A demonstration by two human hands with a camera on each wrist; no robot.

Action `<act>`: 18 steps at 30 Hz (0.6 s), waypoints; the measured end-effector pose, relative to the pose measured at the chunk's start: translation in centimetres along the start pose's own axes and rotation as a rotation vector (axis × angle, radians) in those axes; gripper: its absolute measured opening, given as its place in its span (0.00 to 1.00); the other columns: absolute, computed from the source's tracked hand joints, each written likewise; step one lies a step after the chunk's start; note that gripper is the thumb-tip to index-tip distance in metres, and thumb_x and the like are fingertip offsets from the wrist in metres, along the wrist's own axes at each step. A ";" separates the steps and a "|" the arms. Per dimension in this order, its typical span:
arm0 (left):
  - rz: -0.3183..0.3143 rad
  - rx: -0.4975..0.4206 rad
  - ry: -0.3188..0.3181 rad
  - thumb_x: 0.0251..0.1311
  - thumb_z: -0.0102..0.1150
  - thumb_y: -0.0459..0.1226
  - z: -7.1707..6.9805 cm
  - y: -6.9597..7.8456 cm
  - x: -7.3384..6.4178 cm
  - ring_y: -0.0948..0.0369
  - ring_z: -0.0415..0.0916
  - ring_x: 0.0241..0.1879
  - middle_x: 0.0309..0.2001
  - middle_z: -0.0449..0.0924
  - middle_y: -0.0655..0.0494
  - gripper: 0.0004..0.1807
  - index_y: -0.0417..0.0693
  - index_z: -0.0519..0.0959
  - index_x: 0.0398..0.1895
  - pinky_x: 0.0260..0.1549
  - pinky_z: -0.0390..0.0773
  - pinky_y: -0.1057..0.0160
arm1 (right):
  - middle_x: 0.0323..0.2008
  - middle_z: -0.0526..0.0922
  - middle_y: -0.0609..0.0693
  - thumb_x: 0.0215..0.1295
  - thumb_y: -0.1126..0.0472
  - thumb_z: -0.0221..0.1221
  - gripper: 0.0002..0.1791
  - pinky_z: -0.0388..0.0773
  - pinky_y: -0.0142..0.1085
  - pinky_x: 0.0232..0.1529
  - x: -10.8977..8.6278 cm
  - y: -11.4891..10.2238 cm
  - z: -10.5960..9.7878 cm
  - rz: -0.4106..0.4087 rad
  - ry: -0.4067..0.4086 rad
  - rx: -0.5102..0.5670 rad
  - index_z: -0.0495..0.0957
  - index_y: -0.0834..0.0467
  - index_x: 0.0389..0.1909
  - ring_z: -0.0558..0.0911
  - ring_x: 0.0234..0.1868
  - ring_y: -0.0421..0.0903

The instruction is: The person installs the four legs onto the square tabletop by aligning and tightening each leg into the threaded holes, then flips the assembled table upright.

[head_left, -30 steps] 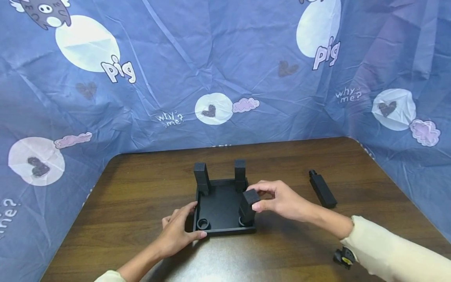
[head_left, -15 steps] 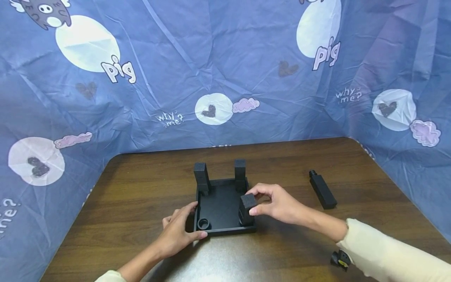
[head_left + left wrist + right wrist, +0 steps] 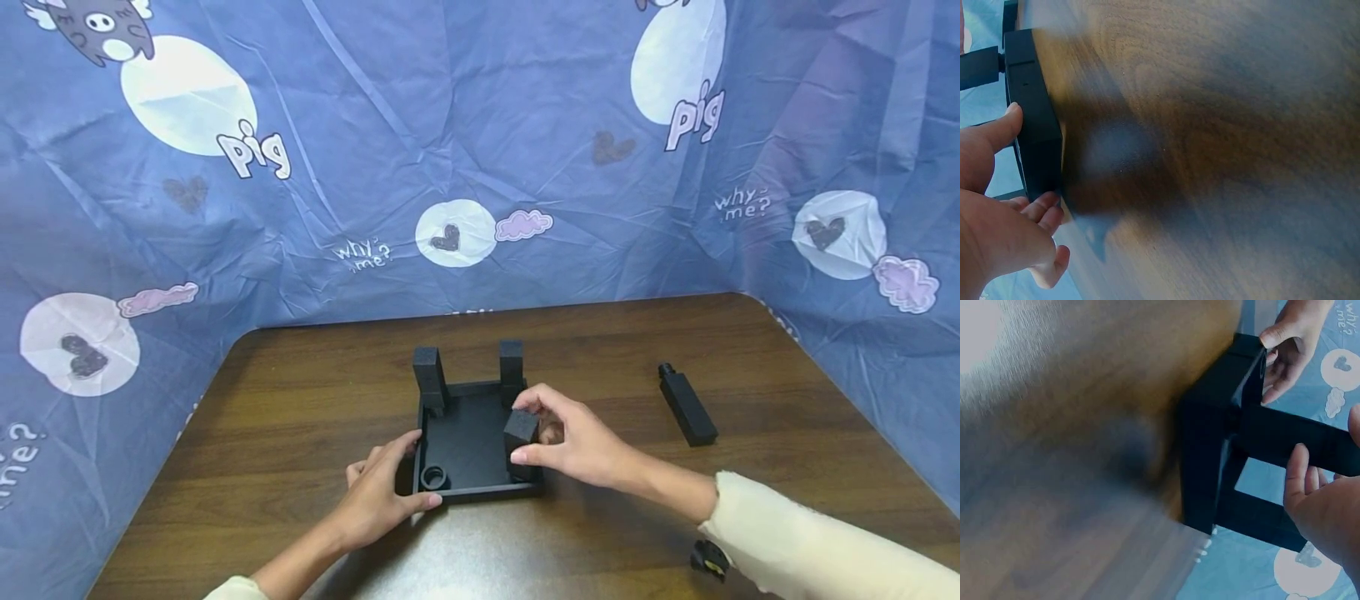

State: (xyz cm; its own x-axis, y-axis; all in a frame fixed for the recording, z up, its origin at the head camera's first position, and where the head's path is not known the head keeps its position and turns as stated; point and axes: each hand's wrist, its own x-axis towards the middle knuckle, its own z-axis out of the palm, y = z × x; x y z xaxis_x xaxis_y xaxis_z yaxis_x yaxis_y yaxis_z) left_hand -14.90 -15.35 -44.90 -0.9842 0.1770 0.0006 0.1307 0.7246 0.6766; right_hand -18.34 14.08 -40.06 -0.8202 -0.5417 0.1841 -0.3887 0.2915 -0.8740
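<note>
A small black square tabletop [image 3: 468,446] with a raised rim lies upside down on the wooden table. Two black legs, the back left leg [image 3: 429,375] and back right leg [image 3: 512,367], stand upright in its far corners. My left hand [image 3: 378,492] grips the near left corner, thumb on the front rim and fingers along the left side. With thumb and fingers, my right hand [image 3: 581,442] holds another square leg [image 3: 521,433] upright over the near right corner; in the right wrist view that leg [image 3: 1291,439] meets the corner. A round threaded socket [image 3: 433,477] shows at the near left corner.
A loose black leg [image 3: 688,408] with a threaded end lies on the wooden table [image 3: 315,375] to the right. A small black device [image 3: 709,560] sits at the right sleeve. Blue printed cloth [image 3: 337,167] hangs behind the table.
My right hand has shifted slightly left and turned the leg, whose tilted top now stands more upright at the near right corner. My left hand stays in place.
</note>
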 end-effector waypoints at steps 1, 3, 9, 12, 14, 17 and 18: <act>0.000 -0.001 0.000 0.43 0.78 0.47 0.0 0.0 0.0 0.54 0.67 0.56 0.57 0.76 0.50 0.48 0.47 0.66 0.69 0.50 0.50 0.46 | 0.43 0.77 0.47 0.55 0.58 0.71 0.27 0.73 0.33 0.32 0.0 0.0 -0.1 -0.015 -0.014 -0.017 0.73 0.51 0.55 0.74 0.32 0.43; -0.001 -0.002 0.001 0.43 0.78 0.46 0.0 -0.1 0.0 0.54 0.67 0.56 0.57 0.76 0.50 0.48 0.46 0.66 0.69 0.50 0.50 0.47 | 0.50 0.76 0.46 0.57 0.58 0.70 0.29 0.76 0.36 0.36 0.1 -0.1 -0.5 -0.026 -0.053 -0.035 0.73 0.48 0.60 0.75 0.36 0.45; -0.005 -0.003 -0.008 0.43 0.78 0.47 0.1 -0.1 0.1 0.54 0.67 0.56 0.57 0.76 0.50 0.48 0.47 0.66 0.69 0.50 0.50 0.47 | 0.57 0.74 0.45 0.61 0.60 0.67 0.26 0.76 0.40 0.48 0.1 -0.7 -2.3 0.000 -0.170 -0.018 0.75 0.47 0.60 0.73 0.51 0.48; -0.008 -0.002 -0.012 0.43 0.78 0.47 0.1 0.0 0.1 0.54 0.67 0.56 0.57 0.76 0.50 0.47 0.47 0.66 0.69 0.50 0.50 0.46 | 0.55 0.77 0.45 0.59 0.62 0.68 0.23 0.75 0.40 0.48 0.2 -0.6 -2.8 0.003 -0.164 0.009 0.78 0.50 0.56 0.75 0.51 0.47; -0.010 -0.002 -0.014 0.43 0.78 0.47 0.0 0.0 0.1 0.54 0.67 0.56 0.57 0.76 0.50 0.47 0.47 0.66 0.69 0.50 0.50 0.46 | 0.51 0.78 0.47 0.57 0.62 0.69 0.21 0.76 0.38 0.45 0.3 -0.5 -2.6 0.009 -0.130 0.019 0.79 0.52 0.52 0.77 0.48 0.47; -0.011 -0.003 -0.014 0.43 0.77 0.47 0.0 0.0 0.1 0.54 0.67 0.56 0.57 0.76 0.50 0.47 0.46 0.66 0.69 0.50 0.50 0.46 | 0.46 0.79 0.52 0.53 0.62 0.72 0.17 0.76 0.36 0.40 0.6 -0.2 -1.9 0.010 -0.062 0.039 0.78 0.57 0.42 0.79 0.41 0.48; -0.010 -0.004 -0.015 0.44 0.77 0.47 0.0 0.0 0.1 0.54 0.67 0.56 0.57 0.76 0.50 0.47 0.46 0.66 0.69 0.50 0.50 0.46 | 0.46 0.79 0.52 0.52 0.61 0.73 0.17 0.76 0.36 0.39 0.7 -0.2 -1.6 0.018 -0.040 0.037 0.77 0.57 0.40 0.79 0.40 0.47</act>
State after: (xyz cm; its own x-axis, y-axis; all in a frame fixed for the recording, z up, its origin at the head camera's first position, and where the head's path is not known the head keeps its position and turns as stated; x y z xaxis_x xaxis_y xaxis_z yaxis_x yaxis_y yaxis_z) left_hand -14.99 -15.36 -44.88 -0.9836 0.1798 -0.0177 0.1200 0.7236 0.6797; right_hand -19.46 14.90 -39.05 -0.8089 -0.5682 0.1510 -0.3578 0.2720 -0.8933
